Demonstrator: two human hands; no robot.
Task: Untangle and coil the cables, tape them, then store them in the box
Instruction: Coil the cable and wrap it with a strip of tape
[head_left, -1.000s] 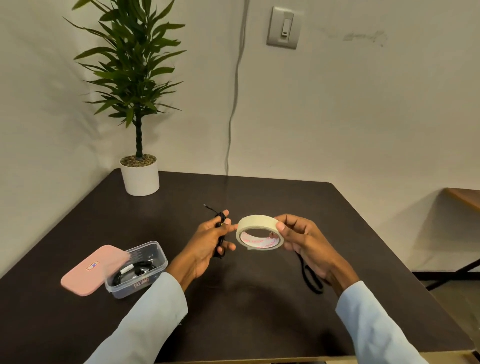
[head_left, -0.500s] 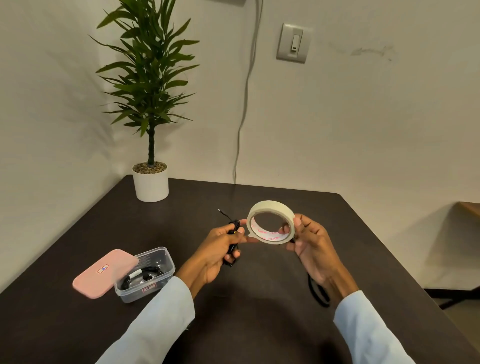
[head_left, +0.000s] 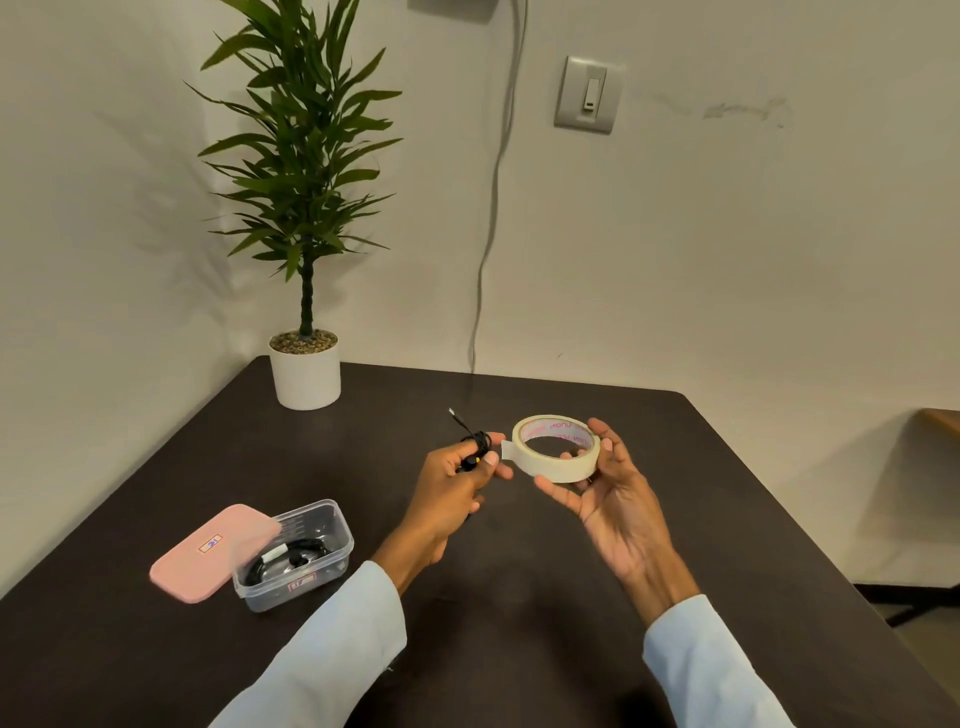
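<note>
My left hand (head_left: 452, 480) grips a small coiled black cable (head_left: 475, 441) above the dark table, and its thumb and forefinger pinch the loose end of the tape. My right hand (head_left: 605, 483) holds the cream masking tape roll (head_left: 555, 447) from below and behind, with the roll's hole facing up. The clear plastic box (head_left: 296, 556) stands at the left of the table with a taped black cable coil (head_left: 291, 553) inside. Its pink lid (head_left: 208, 551) leans against the box's left side.
A potted plant in a white pot (head_left: 305, 371) stands at the table's (head_left: 571, 597) far left corner. A grey cord (head_left: 491, 208) runs down the wall behind the table. A second wooden table (head_left: 940, 418) shows at the right edge.
The view has tilted up. My right hand turned the roll from upright to nearly flat and shifted to hold it from below. The second black cable by my right wrist is out of sight.
</note>
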